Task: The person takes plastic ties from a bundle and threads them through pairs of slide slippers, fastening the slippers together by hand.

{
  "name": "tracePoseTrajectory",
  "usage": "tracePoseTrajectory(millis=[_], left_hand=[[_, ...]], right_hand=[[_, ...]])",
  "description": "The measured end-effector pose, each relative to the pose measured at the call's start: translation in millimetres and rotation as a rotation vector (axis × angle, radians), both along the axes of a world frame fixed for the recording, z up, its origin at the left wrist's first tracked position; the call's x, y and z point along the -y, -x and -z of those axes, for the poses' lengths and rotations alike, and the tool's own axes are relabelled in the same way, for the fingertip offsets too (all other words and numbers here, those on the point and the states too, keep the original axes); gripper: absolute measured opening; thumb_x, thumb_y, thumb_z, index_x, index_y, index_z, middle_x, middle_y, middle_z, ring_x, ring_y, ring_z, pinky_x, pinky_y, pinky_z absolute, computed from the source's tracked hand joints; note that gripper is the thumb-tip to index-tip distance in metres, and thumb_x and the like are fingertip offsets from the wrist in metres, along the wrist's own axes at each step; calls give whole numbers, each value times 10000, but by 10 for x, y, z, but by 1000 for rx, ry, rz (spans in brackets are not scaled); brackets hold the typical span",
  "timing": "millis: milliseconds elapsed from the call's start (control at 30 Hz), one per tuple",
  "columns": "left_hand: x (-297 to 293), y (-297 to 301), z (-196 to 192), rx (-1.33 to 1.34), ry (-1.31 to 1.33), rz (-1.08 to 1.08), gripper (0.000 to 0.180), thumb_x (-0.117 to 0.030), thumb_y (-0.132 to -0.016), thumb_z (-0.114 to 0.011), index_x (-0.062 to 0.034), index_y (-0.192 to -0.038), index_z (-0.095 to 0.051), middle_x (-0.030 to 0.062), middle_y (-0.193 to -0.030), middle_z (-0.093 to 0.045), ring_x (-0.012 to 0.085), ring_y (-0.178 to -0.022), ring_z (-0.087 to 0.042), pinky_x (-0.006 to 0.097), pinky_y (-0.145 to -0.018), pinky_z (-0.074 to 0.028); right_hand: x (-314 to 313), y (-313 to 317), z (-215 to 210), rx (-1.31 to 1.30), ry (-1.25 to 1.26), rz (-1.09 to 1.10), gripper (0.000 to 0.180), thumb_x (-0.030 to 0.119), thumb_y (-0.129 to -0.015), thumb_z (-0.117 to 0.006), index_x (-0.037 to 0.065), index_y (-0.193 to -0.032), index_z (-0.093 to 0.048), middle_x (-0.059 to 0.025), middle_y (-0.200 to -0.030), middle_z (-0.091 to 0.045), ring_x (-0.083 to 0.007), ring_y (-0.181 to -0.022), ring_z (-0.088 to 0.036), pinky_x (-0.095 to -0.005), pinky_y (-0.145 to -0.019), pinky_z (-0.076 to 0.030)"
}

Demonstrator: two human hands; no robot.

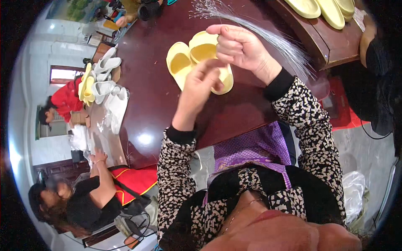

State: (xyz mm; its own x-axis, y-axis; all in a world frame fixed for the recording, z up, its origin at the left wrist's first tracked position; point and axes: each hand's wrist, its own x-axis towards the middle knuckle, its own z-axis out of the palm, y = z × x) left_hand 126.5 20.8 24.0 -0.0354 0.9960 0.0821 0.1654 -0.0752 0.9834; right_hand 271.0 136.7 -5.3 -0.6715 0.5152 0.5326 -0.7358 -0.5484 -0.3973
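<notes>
Left hand: raised above the bench, fingers loosely spread and half-curled, its tips over the near edge of the yellow slippers; whether they pinch anything cannot be told.
Right hand: clenched into a loose fist, forefinger hooked across the top, held over the slippers; a fan of thin wires runs past it, but whether the fist grips them cannot be told.
Yellow slippers: a pair of soft, pale yellow, foam-like slide slippers with rounded toes and smooth hollow uppers, lying side by side on the bench, partly hidden by both hands.
Thin wires: a bundle of fine, stiff, silvery strands, splayed like a brush at the far end.
Bench: broad, dark reddish-brown wood, polished and glossy, with a curved edge.
White slippers: a heap of the same shape in white at the left edge, with a few yellow ones.
More yellow slippers: flat, smooth pieces on a raised wooden block far right.
Sleeves: black-and-cream speckled fabric with black ribbed cuffs.
</notes>
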Motion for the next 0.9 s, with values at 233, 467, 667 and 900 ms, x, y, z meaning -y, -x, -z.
tracePoseTrajectory(millis=[233, 467, 667, 900], left_hand=[[233, -1, -82, 208, 241, 187, 215, -144, -900, -574, 9, -1051, -573, 54, -816, -644, 50, -558, -498, 168, -512, -404], [229, -84, -61, 241, 181, 34, 240, -150, -896, -583, 16, -1068, -565, 44, -811, -625, 46, -528, -476, 165, -481, -387], [231, 40, 55, 166, 47, -44, 227, -128, -892, -584, 13, -1068, -560, 23, -799, -602, 45, -553, -484, 175, -504, -405], [272, 131, 179, -213, -161, -177, 187, -67, -865, -598, 23, -1025, -561, 15, -751, -578, 56, -627, -514, 202, -575, -432]], right_hand=[[-170, -39, 93, -59, 91, 37, 314, 181, -969, -405, -23, -1173, -531, 83, -522, -292, -32, -445, -272, -209, -468, -313], [-62, 11, 112, 125, 80, 128, 320, 196, -966, -420, -32, -1158, -535, 82, -529, -281, -36, -451, -269, -212, -485, -319], [180, 97, 80, 354, 36, 211, 321, 213, -964, -431, -35, -1129, -548, 80, -545, -282, -41, -460, -275, -226, -493, -339], [292, 227, 140, 386, 21, 168, 322, 222, -970, -421, -27, -1116, -564, 81, -553, -283, -38, -466, -277, -234, -498, -361]])
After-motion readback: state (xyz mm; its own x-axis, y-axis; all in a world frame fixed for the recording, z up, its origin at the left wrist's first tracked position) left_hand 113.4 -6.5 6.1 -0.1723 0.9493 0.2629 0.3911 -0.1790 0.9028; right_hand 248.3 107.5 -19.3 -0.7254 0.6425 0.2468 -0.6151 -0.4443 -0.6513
